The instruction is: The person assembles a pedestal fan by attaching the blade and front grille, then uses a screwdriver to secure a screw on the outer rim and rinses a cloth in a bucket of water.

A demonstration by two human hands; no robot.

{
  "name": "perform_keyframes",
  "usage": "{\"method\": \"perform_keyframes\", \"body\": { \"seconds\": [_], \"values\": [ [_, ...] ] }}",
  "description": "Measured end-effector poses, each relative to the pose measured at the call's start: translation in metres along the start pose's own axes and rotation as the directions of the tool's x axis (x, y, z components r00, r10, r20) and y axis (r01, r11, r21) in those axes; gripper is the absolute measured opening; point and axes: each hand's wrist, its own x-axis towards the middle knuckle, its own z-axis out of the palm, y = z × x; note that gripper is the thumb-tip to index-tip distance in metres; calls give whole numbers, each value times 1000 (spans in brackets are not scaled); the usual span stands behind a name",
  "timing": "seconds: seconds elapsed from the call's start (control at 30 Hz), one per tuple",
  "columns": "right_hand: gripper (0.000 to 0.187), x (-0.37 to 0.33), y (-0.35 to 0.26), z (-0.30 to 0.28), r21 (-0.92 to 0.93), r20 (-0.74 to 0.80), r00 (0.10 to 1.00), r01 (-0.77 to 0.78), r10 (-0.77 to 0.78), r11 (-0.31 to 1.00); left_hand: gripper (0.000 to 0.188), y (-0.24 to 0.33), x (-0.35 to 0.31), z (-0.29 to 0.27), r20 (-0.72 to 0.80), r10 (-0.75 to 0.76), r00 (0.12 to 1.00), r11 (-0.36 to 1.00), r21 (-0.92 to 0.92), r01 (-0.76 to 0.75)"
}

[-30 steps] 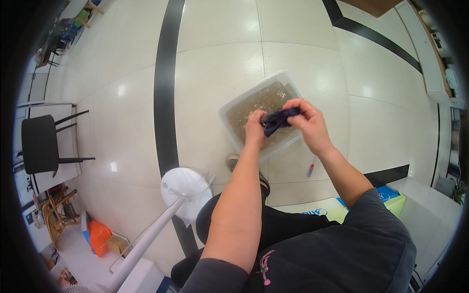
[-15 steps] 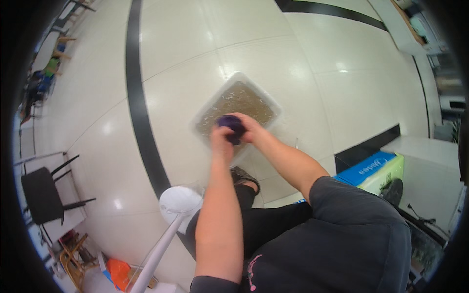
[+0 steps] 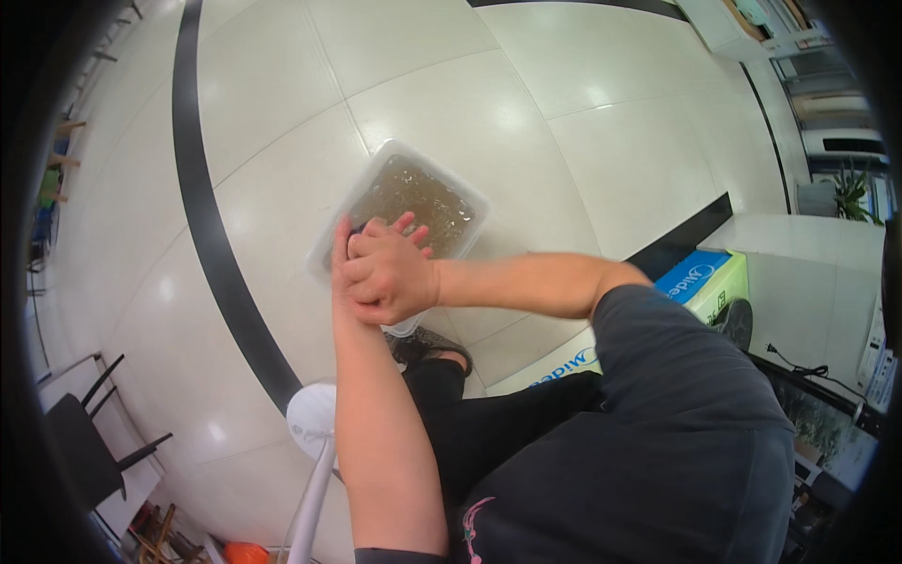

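Observation:
A clear plastic tub (image 3: 474,202) with murky brown water and gravel stands on the pale tiled floor. Just above its near edge my two hands are pressed together. My left hand (image 3: 355,252) lies underneath, and my right hand (image 3: 399,280) is wrapped over it from the right. Between them sits a dark purple object (image 3: 344,228); only a small dark bit of it shows by my left thumb. Neither hand touches the water.
A black stripe (image 3: 202,216) runs across the floor left of the tub. My shoe (image 3: 427,344) is just below the tub. A white round stand (image 3: 313,425) rises near my left arm. A blue and green box (image 3: 700,282) sits right, a black chair (image 3: 83,451) far left.
The dark purple object was held stretched between both hands, then bunched up. Now my hands have closed over it and hide it almost fully. The view has shifted a little.

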Motion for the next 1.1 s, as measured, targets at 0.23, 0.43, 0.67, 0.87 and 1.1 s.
{"method": "perform_keyframes", "body": {
  "seconds": [0.23,0.43,0.67,0.87,1.1],
  "values": [
    [13,-4,48,-11,77,461,719,552,-521,830,20,28,17,28,-849,78,523,927,254,275],
    [9,-9,58,-11,54,571,693,503,-440,862,28,26,10,-6,-834,386,395,833,499,239],
    [21,-42,52,-24,73,-72,544,-833,836,548,37,-4,32,-10,-443,828,342,315,874,371],
    [34,-41,54,-37,648,746,147,-384,650,-657,28,-52,62,53,48,711,701,-368,875,313],
    [26,-4,32,-35,855,514,231,-64,826,-514,27,-64,59,126,153,922,355,-250,936,247]
  ]
}}
